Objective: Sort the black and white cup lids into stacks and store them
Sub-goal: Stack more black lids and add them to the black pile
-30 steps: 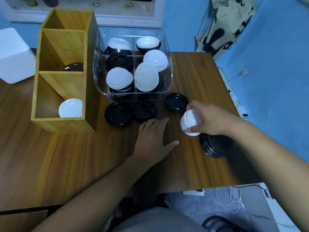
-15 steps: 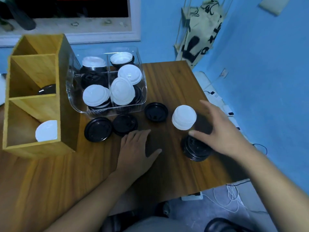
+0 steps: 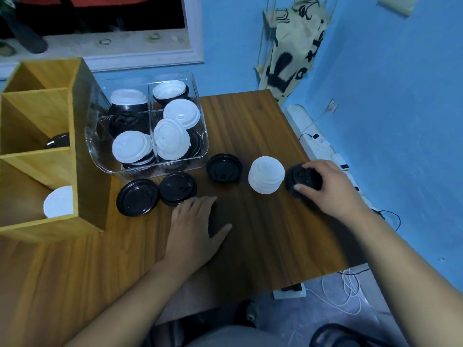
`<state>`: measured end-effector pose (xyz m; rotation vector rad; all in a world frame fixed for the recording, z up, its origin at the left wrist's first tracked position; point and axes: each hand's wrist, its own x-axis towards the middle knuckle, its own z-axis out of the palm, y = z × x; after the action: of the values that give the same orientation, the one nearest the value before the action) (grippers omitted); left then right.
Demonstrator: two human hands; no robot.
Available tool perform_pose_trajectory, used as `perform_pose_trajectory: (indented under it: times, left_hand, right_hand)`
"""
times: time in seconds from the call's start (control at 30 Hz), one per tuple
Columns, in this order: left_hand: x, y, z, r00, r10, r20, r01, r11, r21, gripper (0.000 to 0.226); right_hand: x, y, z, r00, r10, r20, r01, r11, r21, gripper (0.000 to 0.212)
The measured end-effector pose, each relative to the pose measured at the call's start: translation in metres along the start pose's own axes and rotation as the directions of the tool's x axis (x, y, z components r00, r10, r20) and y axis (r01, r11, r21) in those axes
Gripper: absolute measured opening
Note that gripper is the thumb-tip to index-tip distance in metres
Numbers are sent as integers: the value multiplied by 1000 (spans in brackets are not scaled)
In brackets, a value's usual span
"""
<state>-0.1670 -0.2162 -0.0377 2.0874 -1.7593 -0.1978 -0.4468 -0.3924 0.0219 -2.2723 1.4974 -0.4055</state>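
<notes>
A stack of white lids [image 3: 266, 178] stands on the wooden table [image 3: 250, 246]. Just right of it my right hand [image 3: 330, 186] grips a stack of black lids [image 3: 302, 177] from the right side. Three single black lids lie in front of the clear bin: one [image 3: 137, 197] at the left, one [image 3: 177, 188] beside it, one [image 3: 223, 168] further right. My left hand [image 3: 194, 229] rests flat on the table, fingertips near the middle black lid. The clear bin [image 3: 195, 160] holds several mixed white and black lids.
A wooden divided organiser [image 3: 72, 121] stands at the left; its front compartment holds a white lid [image 3: 59, 205], the middle one a black lid [image 3: 58, 141]. The table's right edge is close to my right hand. Cables and a power strip [image 3: 290, 293] lie on the floor.
My right hand set the white stack down on the table, moved right and took hold of the black stack. My left hand stayed flat. The camera view shifted.
</notes>
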Motion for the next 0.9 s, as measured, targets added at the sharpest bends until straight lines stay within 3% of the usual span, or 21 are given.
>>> perform_pose_trajectory:
  times: [0.23, 0.33, 0.43, 0.5, 0.57, 0.67, 0.8, 0.9]
  left_hand:
    - [-6, -1, -7, 999, 24, 34, -23, 999, -38, 68]
    - [-12, -12, -21, 999, 50, -6, -50, 998, -24, 65]
    - [-19, -35, -38, 995, 45, -87, -38, 996, 79, 61]
    - [-18, -53, -48, 993, 12, -117, 5, 990, 142, 61]
    - [-12, -66, -56, 992, -23, -124, 47, 979, 197, 64]
    - [1, -77, -66, 993, -56, -104, 81, 962, 262, 69]
    - [7, -85, -65, 998, -56, -27, 62, 945, 322, 67]
    - [1, -85, -59, 999, 26, 27, -34, 939, 343, 59]
  right_hand:
    - [23, -13, 0, 998, -21, 54, 18, 999, 47, 53]
    - [11, -29, -4, 994, -28, -110, 41, 992, 120, 48]
    - [-5, -69, 7, 954, -199, -224, 210, 977, 28, 34]
    - [-8, -102, 25, 923, -364, -121, 359, 931, -63, 34]
    - [1, -131, 48, 874, -479, 75, 483, 848, -216, 39]
    - [21, -154, 77, 845, -465, 263, 532, 683, -500, 48]
    - [33, -161, 89, 876, -405, 263, 476, 638, -605, 46]
    - [23, -154, 86, 850, -478, 220, 522, 712, -470, 41]
